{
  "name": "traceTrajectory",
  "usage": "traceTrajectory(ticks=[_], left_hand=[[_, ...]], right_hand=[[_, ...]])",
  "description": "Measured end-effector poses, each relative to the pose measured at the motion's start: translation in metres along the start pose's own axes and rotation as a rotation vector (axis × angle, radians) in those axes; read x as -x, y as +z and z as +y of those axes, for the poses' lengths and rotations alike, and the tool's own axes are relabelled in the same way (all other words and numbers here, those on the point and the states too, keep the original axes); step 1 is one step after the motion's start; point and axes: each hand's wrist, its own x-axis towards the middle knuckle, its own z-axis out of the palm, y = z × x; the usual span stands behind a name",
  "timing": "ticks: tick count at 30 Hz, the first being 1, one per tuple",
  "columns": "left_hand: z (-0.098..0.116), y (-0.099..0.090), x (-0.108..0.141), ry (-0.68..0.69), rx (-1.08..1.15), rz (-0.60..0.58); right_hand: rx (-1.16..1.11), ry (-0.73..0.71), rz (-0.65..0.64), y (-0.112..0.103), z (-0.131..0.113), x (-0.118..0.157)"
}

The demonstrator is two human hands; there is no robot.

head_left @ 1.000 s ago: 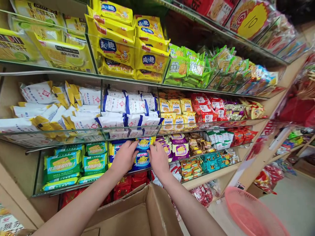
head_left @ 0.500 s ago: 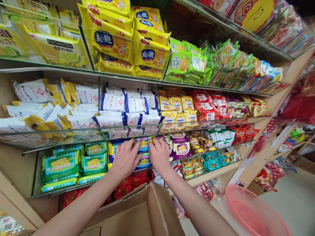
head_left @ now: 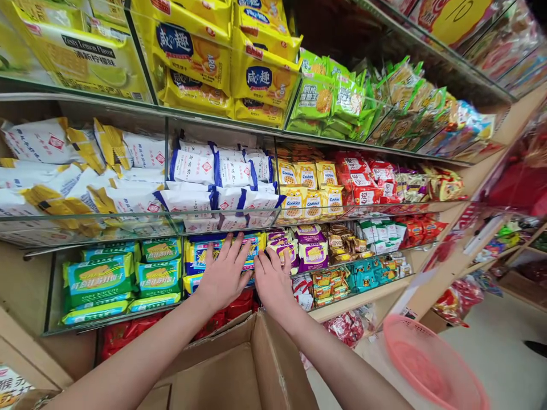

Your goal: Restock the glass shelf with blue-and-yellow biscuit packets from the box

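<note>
My left hand (head_left: 225,272) lies over blue-and-yellow soda biscuit packets (head_left: 199,257) in a glass-fronted bin on the lower shelf, its fingers apart and pointing up. Beside it my right hand (head_left: 273,285) rests at the right end of the same packets, fingers bent but not wrapped round anything visible. Its fingertips come near the purple biscuit packets (head_left: 282,246) in the neighbouring bin. Parts of the blue-and-yellow packets are hidden behind both hands. Under my forearms stands an open cardboard box (head_left: 273,364), its bare inner floor visible.
Green soda biscuit packets (head_left: 100,279) fill the bin at left. Just above the hands runs the glass edge of a shelf with white-and-blue packets (head_left: 192,168). A pink plastic basket (head_left: 427,364) stands on the floor at right. Red packets (head_left: 128,336) lie below the bin.
My left hand's fingers have spread and flattened over the blue-and-yellow packets. My right hand has dropped slightly, its fingers more bent. The camera view has shifted a little.
</note>
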Motion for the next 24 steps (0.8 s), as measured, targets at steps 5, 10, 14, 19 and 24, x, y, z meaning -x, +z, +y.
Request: traceTrajectory(ticks=[5, 10, 14, 19, 24], left_hand=[[0.000, -0.004, -0.007, 0.050, 0.037, -0.014], [-0.009, -0.006, -0.012, 0.105, 0.055, -0.043], [-0.017, -0.009, -0.010, 0.150, 0.064, -0.072], [-0.023, -0.012, -0.002, 0.135, 0.077, -0.053], [-0.032, -0.050, 0.041, 0.278, 0.205, -0.065]], right_hand=[[-0.030, 0.030, 0.015, -0.005, 0.000, 0.001], [-0.009, -0.019, 0.039, -0.001, 0.006, 0.006], [0.003, -0.028, 0.042, -0.002, 0.009, 0.005], [0.020, -0.067, -0.028, -0.009, 0.012, 0.002], [0.015, -0.053, -0.010, -0.009, 0.013, 0.007]])
